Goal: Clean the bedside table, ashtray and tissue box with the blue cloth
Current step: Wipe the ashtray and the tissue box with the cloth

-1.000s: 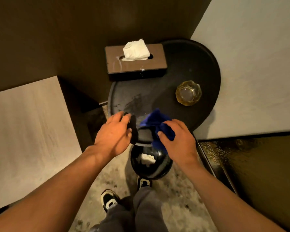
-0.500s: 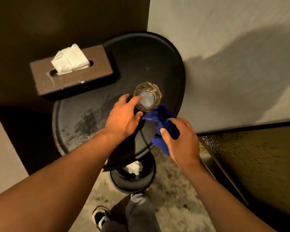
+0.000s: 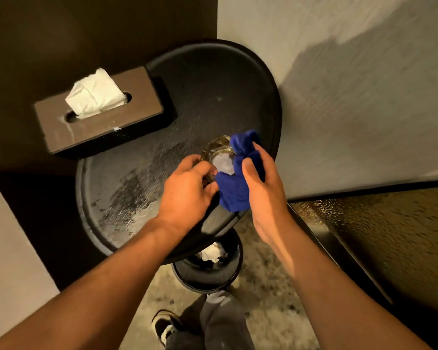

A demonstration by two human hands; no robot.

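A round black bedside table with damp streaks on its top fills the middle of the view. The amber glass ashtray is near its right edge, tilted, with my left hand gripping its near side. My right hand holds the bunched blue cloth and presses it against the ashtray's rim and inside. A brown tissue box with a white tissue sticking out stands at the table's back left.
A small black waste bin with crumpled paper sits on the floor under the table's near edge. A pale bed surface lies to the right, a dark wall behind. My shoe is on the speckled floor.
My left hand went from the table's near edge to the ashtray and took hold of it. My right hand brought the blue cloth up onto the ashtray. The view shifted left.
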